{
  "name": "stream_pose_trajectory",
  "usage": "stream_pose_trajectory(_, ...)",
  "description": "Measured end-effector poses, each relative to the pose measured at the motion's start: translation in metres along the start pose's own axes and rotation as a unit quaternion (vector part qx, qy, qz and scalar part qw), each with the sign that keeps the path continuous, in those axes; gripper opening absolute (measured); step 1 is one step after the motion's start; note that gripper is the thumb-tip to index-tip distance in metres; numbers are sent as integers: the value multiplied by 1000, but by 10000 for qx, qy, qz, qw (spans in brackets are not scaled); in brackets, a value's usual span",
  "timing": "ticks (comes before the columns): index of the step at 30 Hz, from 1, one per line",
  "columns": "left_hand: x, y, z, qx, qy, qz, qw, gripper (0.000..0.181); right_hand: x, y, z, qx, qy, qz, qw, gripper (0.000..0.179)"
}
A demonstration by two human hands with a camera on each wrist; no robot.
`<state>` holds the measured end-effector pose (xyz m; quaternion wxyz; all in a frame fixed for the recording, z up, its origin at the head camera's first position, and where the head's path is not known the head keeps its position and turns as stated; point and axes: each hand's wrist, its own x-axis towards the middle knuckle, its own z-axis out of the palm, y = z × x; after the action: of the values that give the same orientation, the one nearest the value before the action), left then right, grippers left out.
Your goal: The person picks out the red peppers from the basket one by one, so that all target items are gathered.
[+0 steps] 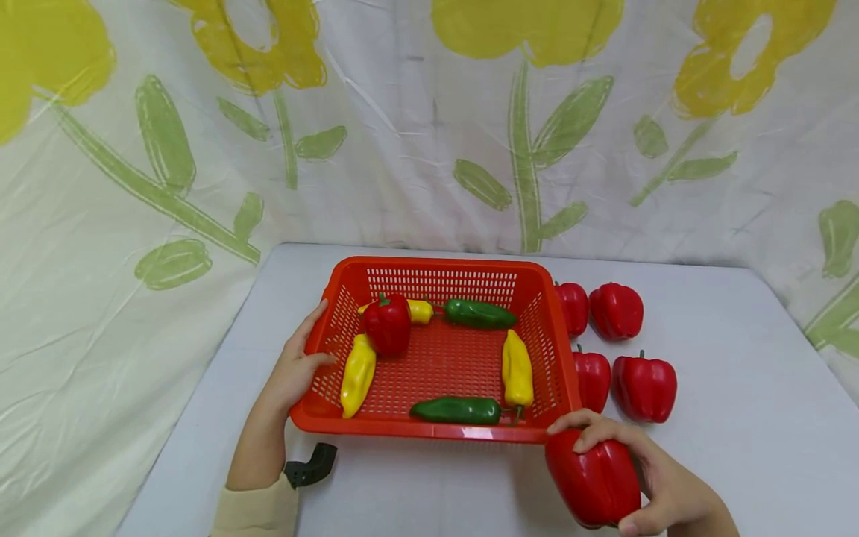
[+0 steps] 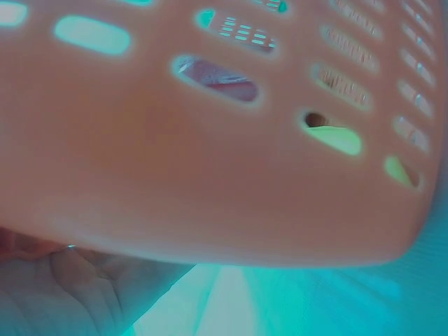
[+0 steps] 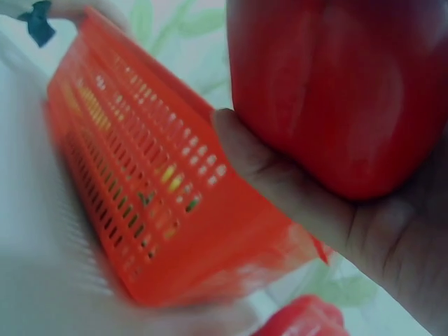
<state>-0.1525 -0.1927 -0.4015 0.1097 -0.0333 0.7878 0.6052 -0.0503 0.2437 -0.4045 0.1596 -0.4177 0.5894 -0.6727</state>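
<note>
An orange-red plastic basket (image 1: 439,430) with slotted sides stands on the table. My left hand (image 1: 297,365) grips its left side, thumb over the rim; in the left wrist view the palm (image 2: 77,294) shows below the basket wall. Near the basket's front right corner, my right hand (image 1: 661,477) holds a red bell pepper (image 1: 590,481), which fills the upper right of the right wrist view. Inside the basket lie another red bell pepper (image 1: 389,327), green peppers (image 1: 456,410) and yellow peppers (image 1: 359,377). The red one partly covers a yellow pepper (image 1: 421,312).
Several red bell peppers (image 1: 646,388) sit on the white tabletop (image 1: 725,335) to the right of the basket, some partly hidden by its wall. A black curved piece (image 1: 314,464) sticks out by my left wrist. A flower-patterned cloth (image 1: 403,171) hangs behind the table.
</note>
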Motion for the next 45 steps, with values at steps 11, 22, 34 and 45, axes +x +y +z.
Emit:
stream_pose_trajectory(11,0,1,1,27,-23,4,10000,80,-24,-6,-2,967,-203,489,9939,72)
stream_pose_trajectory(22,-1,-1,0,-17,-3,29,10000,81,-37,10,0,1074,-105,881,9902,69)
stream_pose_trajectory(34,1,-3,0,-30,-2,9,10000,79,-55,25,-8,633,533,1861,9790,66)
stream_pose_trajectory(45,1,-5,0,-32,10,63,10000,79,-56,30,-11,-301,825,1997,9759,60)
